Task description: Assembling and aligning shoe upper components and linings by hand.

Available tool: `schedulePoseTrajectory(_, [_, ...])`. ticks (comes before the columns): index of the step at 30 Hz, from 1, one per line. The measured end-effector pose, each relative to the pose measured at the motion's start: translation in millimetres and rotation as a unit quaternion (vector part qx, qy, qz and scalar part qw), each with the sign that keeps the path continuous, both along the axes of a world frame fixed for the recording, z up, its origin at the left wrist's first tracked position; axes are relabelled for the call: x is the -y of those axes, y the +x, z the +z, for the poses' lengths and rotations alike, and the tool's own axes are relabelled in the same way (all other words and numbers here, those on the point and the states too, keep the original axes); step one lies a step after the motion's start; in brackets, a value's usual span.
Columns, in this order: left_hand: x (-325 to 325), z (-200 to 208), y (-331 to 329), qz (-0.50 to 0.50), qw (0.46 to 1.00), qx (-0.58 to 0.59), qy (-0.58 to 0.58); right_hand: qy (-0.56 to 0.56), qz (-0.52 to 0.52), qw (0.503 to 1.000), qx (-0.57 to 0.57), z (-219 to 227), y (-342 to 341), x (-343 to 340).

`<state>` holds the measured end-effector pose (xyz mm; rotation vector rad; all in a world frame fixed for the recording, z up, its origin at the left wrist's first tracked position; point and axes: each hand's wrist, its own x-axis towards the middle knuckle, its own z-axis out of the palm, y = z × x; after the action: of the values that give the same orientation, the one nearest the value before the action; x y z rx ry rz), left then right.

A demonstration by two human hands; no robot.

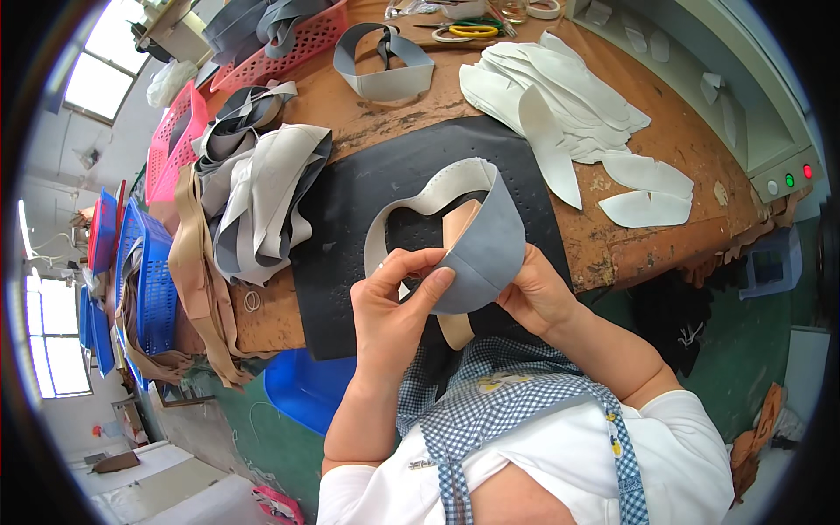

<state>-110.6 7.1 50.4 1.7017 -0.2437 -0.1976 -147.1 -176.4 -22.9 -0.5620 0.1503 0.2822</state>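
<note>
Above a black mat (341, 245), I hold a loop-shaped shoe-upper piece (490, 241), blue-grey outside and pale on its inner face. My left hand (392, 293) pinches its near edge between thumb and fingers. My right hand (541, 293) grips its right side, with some fingertips hidden behind it. A tan piece (459, 219) shows inside the loop. Below the loop hangs a beige strip (456, 331); whether it joins the tan piece I cannot tell.
White insole-shaped pieces (560, 96) lie at the right. Another grey loop (385, 79) stands near scissors (472, 31) at the back. To the left are heaped grey uppers (262, 201), tan strips (197, 271), pink baskets (175, 140) and a blue basket (153, 280). A machine with lit buttons (789, 180) stands at right.
</note>
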Motion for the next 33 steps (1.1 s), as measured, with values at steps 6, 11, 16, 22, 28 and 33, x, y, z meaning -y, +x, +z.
schedulePoseTrajectory(6, [-1.9,-3.7,0.5,0.003,1.0,-0.017,-0.004,-0.024,0.0,1.0,0.017,-2.9,-1.4,-3.9])
schedulePoseTrajectory(11, [-2.0,-2.4,2.2,0.013,0.971,0.186,0.153,-0.25,-0.189,0.948,0.05,1.0,-0.1,-6.1])
schedulePoseTrajectory(16, [-7.0,-5.5,-0.3,-0.013,0.993,0.06,0.096,-0.041,-0.035,0.996,0.073,25.6,0.7,13.3])
schedulePoseTrajectory(22, [-6.1,0.9,-2.4,-0.055,0.992,0.047,0.104,-0.053,0.061,0.997,0.004,28.4,16.0,30.1])
schedulePoseTrajectory(28, [-2.2,-2.0,-5.8,-0.064,0.994,0.038,0.085,-0.135,-0.013,0.99,0.039,35.8,15.4,19.4])
schedulePoseTrajectory(33, [-0.6,-4.6,-5.2,-0.04,0.996,0.033,0.077,-0.167,-0.046,0.984,0.038,36.1,14.9,15.2])
